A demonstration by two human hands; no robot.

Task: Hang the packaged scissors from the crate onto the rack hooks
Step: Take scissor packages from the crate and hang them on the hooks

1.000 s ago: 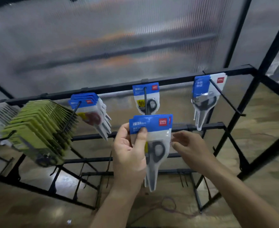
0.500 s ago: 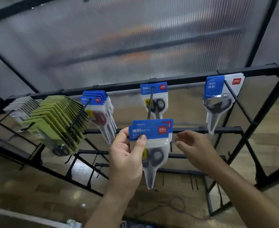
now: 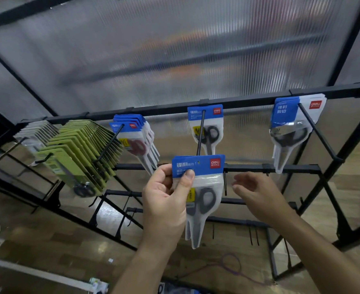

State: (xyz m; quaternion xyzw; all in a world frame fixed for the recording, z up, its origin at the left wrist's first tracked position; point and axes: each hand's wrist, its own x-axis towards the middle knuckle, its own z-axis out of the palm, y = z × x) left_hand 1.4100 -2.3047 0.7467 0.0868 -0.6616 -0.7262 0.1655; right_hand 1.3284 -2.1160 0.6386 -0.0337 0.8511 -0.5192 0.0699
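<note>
The left hand (image 3: 166,200) pinches the blue-headed scissors packs (image 3: 198,187), seemingly two stacked, just below the centre hook (image 3: 200,134); black handles show through clear plastic. The right hand (image 3: 259,198) hovers beside them, fingers relaxed.

The middle hook (image 3: 200,136) is bare along most of its shaft, with one pack (image 3: 210,124) at the back. Its tip is hidden behind the held packs (image 3: 204,166). The right hook (image 3: 319,136) is bare forward of the right packs (image 3: 285,115). Between these two hooks the space above the middle bar (image 3: 249,167) is open. To the left, the blue packs (image 3: 132,132) hang just beside the green packs (image 3: 75,153), which fill their hook nearly to its tip.
</note>
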